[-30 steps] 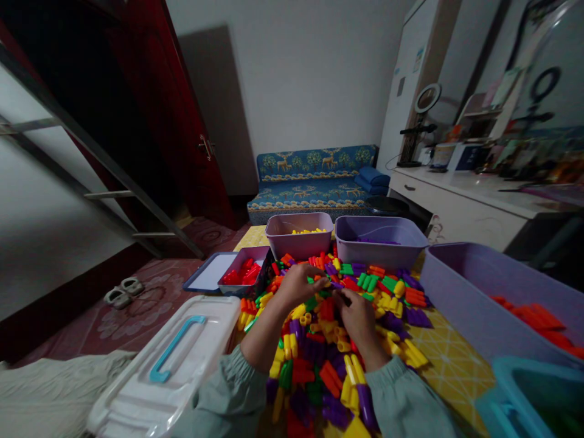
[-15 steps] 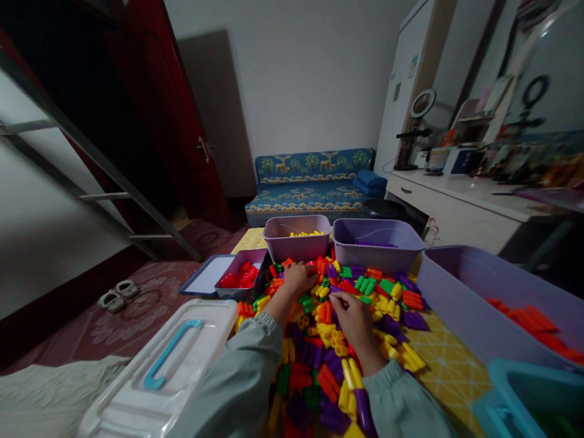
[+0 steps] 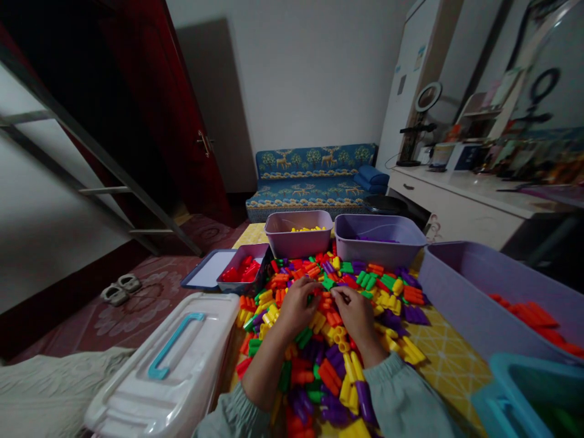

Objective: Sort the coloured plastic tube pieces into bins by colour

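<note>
A heap of plastic building blocks [image 3: 319,365] in red, orange, yellow, green and purple covers the middle of the table. Over its centre, my left hand [image 3: 298,307] has its fingers curled down, with a bit of green showing beneath them. Close on its right, my right hand [image 3: 354,313] is closed, thumb and fingertips together. What either hand grips is hidden or too small to make out. A green block [image 3: 328,283] lies just beyond the gap between my fingertips. Orange blocks [image 3: 332,317] lie below that gap.
Lilac bins hold sorted blocks: yellow [image 3: 298,243], purple [image 3: 381,246] and orange-red [image 3: 479,304]. A small box [image 3: 241,286] of red pieces sits left, beside its lid. A clear lid with a blue handle [image 3: 176,347] lies front left. A teal bin [image 3: 515,389] stands front right.
My left hand has drawn back toward me and its fingers have curled. My right hand has stayed near the same place, and the two hands' fingertips are nearer each other.
</note>
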`<act>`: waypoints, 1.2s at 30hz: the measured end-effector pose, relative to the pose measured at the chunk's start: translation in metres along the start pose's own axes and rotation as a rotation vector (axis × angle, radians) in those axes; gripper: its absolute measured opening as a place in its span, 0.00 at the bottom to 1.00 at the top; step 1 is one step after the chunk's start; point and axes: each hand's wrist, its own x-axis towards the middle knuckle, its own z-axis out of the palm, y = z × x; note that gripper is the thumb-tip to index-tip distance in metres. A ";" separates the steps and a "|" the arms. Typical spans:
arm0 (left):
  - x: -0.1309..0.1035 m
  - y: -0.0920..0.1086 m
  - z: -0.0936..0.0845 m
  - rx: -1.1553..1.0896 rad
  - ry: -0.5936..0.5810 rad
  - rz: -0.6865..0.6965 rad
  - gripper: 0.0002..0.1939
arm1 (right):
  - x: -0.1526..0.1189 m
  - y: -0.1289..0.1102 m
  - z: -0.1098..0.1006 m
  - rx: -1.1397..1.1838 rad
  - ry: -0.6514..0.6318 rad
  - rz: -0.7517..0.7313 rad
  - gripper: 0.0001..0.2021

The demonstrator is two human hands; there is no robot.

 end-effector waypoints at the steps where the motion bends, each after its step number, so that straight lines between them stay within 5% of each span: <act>1: -0.004 0.000 0.002 -0.001 0.016 -0.001 0.15 | 0.000 0.000 0.000 -0.006 0.003 -0.006 0.14; 11: -0.009 -0.007 0.005 -0.024 0.102 -0.037 0.20 | -0.002 -0.002 -0.002 -0.003 -0.023 -0.031 0.14; 20: -0.004 -0.012 0.003 -0.511 0.355 -0.285 0.15 | 0.001 -0.007 -0.003 0.185 0.000 -0.056 0.15; 28: -0.002 -0.013 0.002 -0.779 0.258 -0.347 0.23 | -0.002 -0.033 -0.004 0.319 -0.159 -0.080 0.16; 36: -0.004 -0.006 0.005 -0.858 0.163 -0.275 0.24 | -0.002 -0.030 -0.001 0.241 -0.173 -0.128 0.13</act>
